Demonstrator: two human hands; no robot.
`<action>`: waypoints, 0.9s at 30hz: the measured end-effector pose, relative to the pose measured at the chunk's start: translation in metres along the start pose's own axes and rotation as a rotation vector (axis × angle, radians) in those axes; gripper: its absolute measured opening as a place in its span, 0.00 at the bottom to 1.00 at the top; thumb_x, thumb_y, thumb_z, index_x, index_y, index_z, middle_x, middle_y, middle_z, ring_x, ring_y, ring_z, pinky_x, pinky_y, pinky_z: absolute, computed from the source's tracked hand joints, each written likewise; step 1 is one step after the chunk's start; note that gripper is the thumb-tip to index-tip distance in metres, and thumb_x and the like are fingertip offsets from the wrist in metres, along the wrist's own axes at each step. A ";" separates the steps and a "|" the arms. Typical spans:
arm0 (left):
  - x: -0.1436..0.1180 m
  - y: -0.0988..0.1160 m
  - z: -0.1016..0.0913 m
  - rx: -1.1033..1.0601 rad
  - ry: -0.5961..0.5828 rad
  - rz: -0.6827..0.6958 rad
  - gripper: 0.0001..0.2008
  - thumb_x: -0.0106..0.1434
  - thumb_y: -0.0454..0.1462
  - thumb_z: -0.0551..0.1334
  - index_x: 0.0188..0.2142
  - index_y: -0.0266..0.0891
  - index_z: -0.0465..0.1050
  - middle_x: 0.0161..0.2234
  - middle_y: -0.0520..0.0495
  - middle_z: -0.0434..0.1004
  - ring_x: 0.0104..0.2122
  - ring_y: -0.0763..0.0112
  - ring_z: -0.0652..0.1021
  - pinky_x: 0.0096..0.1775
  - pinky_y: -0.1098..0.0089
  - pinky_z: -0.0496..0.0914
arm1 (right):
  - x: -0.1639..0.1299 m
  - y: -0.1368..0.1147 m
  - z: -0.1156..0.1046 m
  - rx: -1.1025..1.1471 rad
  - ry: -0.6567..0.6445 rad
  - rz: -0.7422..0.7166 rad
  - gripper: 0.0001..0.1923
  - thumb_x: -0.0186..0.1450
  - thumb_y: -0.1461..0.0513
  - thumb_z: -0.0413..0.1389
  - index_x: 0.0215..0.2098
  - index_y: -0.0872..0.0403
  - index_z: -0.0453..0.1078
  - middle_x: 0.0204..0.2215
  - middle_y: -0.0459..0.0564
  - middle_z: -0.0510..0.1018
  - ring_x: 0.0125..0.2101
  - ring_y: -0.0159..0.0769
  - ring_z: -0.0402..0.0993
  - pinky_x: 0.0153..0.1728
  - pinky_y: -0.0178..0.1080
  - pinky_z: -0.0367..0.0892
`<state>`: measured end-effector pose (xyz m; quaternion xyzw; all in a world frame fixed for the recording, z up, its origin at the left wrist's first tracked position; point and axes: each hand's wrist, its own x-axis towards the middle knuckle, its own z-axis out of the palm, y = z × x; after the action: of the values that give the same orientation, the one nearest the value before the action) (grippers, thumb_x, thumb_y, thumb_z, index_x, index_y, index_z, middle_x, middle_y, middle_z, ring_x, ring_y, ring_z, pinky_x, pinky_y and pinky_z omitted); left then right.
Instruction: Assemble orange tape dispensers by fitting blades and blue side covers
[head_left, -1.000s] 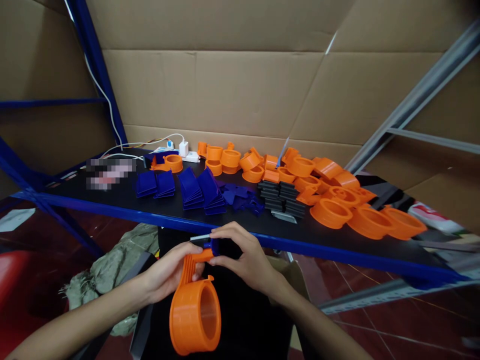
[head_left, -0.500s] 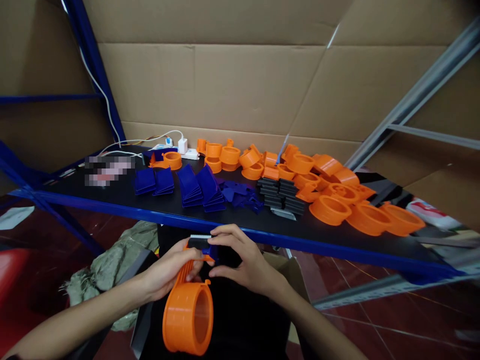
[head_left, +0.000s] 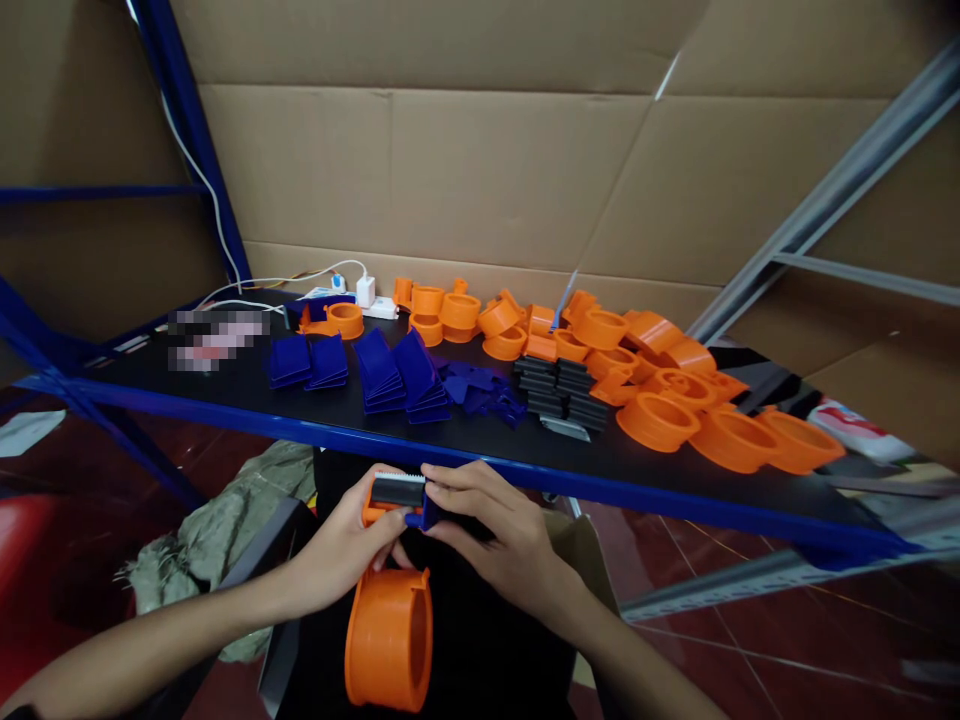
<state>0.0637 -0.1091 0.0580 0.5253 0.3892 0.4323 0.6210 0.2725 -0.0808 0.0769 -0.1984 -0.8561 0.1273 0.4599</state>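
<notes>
Hands (head_left: 352, 545) (head_left: 499, 530) around orange tape dispenser (head_left: 388, 620)

Dim, warm light — warped edges

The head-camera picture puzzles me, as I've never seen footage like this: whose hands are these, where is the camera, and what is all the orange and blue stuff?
The camera sits on a person's head and looks forward and down, so the two bare hands at the bottom are that person's own. The left hand and the right hand together hold an orange tape dispenser: a round drum with a handle. At the handle's top sits a black piece with a toothed edge, and the right hand's fingers press a small blue part against it. Ahead is a black shelf with a blue rim. On it lie more orange drums, stacks of blue plates, a stack of black pieces and, at the back, a white power strip.
</notes>
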 end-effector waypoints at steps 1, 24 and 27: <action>-0.001 0.001 -0.001 -0.002 -0.018 0.010 0.11 0.66 0.43 0.63 0.43 0.41 0.67 0.22 0.56 0.72 0.21 0.75 0.74 0.27 0.75 0.69 | -0.001 0.000 0.000 0.007 -0.004 -0.001 0.21 0.62 0.69 0.65 0.52 0.53 0.71 0.52 0.55 0.79 0.50 0.40 0.77 0.50 0.44 0.73; 0.009 0.003 -0.027 -0.160 0.128 0.186 0.27 0.51 0.36 0.75 0.52 0.43 0.76 0.47 0.45 0.79 0.46 0.61 0.77 0.48 0.69 0.70 | 0.002 -0.027 -0.018 0.002 -0.337 0.255 0.16 0.65 0.57 0.62 0.50 0.50 0.74 0.50 0.51 0.79 0.49 0.39 0.75 0.51 0.42 0.73; 0.006 0.002 -0.024 -0.139 0.084 0.198 0.28 0.53 0.38 0.74 0.54 0.45 0.74 0.47 0.44 0.78 0.46 0.59 0.77 0.48 0.66 0.70 | -0.001 -0.028 -0.004 0.004 -0.262 0.244 0.10 0.68 0.63 0.58 0.47 0.51 0.76 0.48 0.51 0.80 0.48 0.39 0.76 0.50 0.42 0.73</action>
<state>0.0428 -0.0956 0.0563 0.4982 0.3306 0.5390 0.5933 0.2704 -0.1059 0.0895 -0.2817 -0.8778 0.2089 0.3262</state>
